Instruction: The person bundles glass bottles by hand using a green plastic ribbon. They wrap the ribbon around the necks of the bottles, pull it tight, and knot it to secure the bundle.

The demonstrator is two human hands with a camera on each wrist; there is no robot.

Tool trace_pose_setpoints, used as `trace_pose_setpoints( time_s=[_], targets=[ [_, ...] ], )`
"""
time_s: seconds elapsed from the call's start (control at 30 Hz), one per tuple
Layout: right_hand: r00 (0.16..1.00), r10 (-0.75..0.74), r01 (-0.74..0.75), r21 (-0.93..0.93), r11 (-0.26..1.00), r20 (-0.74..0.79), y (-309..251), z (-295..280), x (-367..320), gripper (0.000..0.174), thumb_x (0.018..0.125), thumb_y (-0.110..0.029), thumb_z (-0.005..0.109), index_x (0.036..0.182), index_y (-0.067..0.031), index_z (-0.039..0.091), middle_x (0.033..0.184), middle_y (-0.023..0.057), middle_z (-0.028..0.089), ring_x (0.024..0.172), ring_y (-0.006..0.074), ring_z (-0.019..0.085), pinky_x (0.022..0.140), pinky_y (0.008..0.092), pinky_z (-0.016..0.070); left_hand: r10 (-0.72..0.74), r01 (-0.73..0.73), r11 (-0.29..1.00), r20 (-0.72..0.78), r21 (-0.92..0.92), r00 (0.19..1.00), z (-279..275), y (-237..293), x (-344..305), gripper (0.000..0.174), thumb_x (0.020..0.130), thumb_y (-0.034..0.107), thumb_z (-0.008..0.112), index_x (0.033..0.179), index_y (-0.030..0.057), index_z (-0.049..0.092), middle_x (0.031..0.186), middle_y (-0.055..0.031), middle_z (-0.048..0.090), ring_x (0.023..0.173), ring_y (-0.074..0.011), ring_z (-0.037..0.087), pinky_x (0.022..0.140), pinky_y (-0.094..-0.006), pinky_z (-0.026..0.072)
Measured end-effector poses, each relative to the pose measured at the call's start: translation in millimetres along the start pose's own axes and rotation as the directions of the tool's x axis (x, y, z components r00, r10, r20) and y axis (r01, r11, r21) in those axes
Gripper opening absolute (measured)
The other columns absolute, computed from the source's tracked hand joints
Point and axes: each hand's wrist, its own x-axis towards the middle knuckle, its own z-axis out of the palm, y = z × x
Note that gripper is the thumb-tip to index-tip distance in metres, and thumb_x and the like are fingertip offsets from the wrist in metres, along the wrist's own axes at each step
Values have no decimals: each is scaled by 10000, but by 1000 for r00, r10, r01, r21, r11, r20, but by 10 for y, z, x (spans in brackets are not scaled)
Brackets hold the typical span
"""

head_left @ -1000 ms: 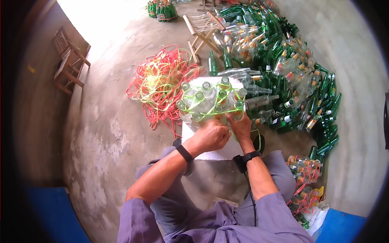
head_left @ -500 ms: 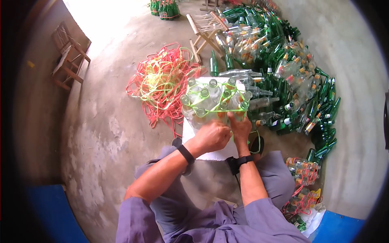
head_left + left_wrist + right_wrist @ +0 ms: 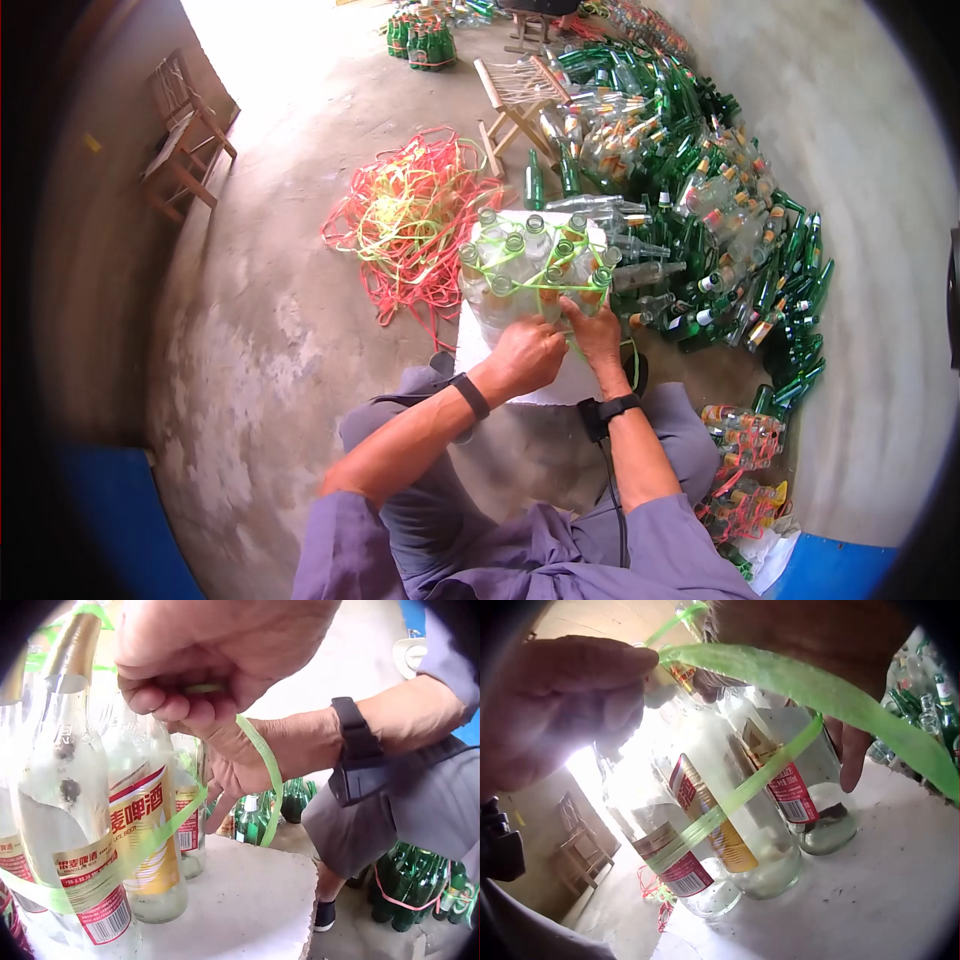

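Note:
Clear bottles (image 3: 515, 262) stand upright in a cluster on a white slab (image 3: 480, 345), with green strap (image 3: 739, 796) round their necks and sides. Close to the front bottles, the left hand (image 3: 530, 355) has curled fingers; in the right wrist view this hand (image 3: 574, 705) pinches a strap end between thumb and finger. The right hand (image 3: 598, 338) rests against the front right bottles, thumb up near their necks and one finger (image 3: 849, 757) straight down beside a bottle. A loose strap length (image 3: 268, 769) hangs past the right hand (image 3: 244, 754).
A tangle of red and yellow-green strap (image 3: 410, 215) lies beyond the slab to the left. Green and clear bottles (image 3: 700, 240) are heaped along the right wall. A folding stool (image 3: 520, 100) stands behind, a wooden chair (image 3: 185, 150) at far left.
The head view has shifted, so the scene sits slightly lower in it. Both hands keep nearly the same place at the front of the bottles, with the left still curled.

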Motion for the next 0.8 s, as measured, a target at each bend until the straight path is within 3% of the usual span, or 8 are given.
trace_pose_setpoints(
  time_s=[0.1, 0.17, 0.27, 0.37, 0.43, 0.53, 0.77, 0.8],
  targets=[
    [997, 70, -70, 0, 998, 35, -375, -289, -134, 458, 823, -460, 722, 1048, -61, 701, 945, 206, 732, 875, 431, 699, 728, 458, 555, 1, -1, 1000, -20, 15, 1000, 23, 43, -25, 123, 759, 101, 673, 646, 81, 629, 670, -88, 590, 714, -295, 617, 647, -425, 517],
    [988, 150, -131, -373, 919, 22, -286, -363, -224, 395, 855, -417, 691, 994, -48, 712, 901, 209, 725, 853, 441, 691, 713, 477, 547, -9, 9, 999, -8, 38, 1000, 11, 84, -12, 114, 753, 92, 665, 644, 79, 634, 676, -88, 595, 715, -297, 618, 646, -424, 517],
    [986, 127, -126, -18, 992, 104, -489, -396, -264, 388, 863, -386, 685, 903, -1, 708, 821, 261, 687, 811, 460, 682, 697, 505, 531, -15, 13, 999, 31, 48, 999, -19, 98, -24, 56, 734, 77, 654, 681, 69, 638, 696, -92, 613, 719, -301, 620, 652, -430, 516],
    [992, 20, -6, -113, 994, 128, -850, -350, -247, 418, 847, -391, 698, 837, 27, 692, 764, 300, 640, 776, 481, 663, 674, 504, 523, 17, -17, 999, -1, 44, 1000, -19, 87, -51, 11, 717, 65, 643, 724, 58, 638, 727, -102, 640, 749, -300, 638, 672, -433, 520],
    [990, -42, 54, -87, 995, 135, -811, -181, -151, 384, 866, -333, 700, 831, 49, 689, 703, 248, 675, 675, 388, 692, 618, 449, 522, 46, -45, 999, -55, 27, 997, -75, 141, -38, 29, 710, 63, 642, 738, 56, 638, 740, -108, 647, 763, -300, 646, 681, -434, 522],
    [893, 170, -389, 527, 756, 416, -991, -89, -82, 217, 959, -117, 627, 835, 42, 710, 697, 14, 646, 592, 73, 562, 530, 223, 443, 84, -85, 996, -97, -2, 992, -172, 180, -36, 52, 699, 60, 643, 751, 58, 641, 760, -111, 656, 779, -299, 658, 694, -431, 525],
    [855, 300, -517, 645, 563, 424, -799, 5, -104, 151, 945, -103, 633, 935, 33, 697, 684, -15, 586, 566, 90, 535, 506, 229, 424, 176, -168, 982, 100, -86, 979, -506, 170, -33, 98, 684, 65, 695, 773, 59, 652, 764, -67, 658, 743, -285, 648, 695, -402, 523],
    [957, 68, -198, 465, 863, 282, -751, -15, -100, 179, 935, -128, 618, 923, 31, 700, 675, -2, 587, 555, 103, 532, 509, 246, 432, 175, -167, 982, 101, -86, 979, -609, 198, -27, 98, 684, 65, 695, 773, 59, 652, 764, -67, 658, 743, -285, 648, 695, -402, 523]
  ],
)
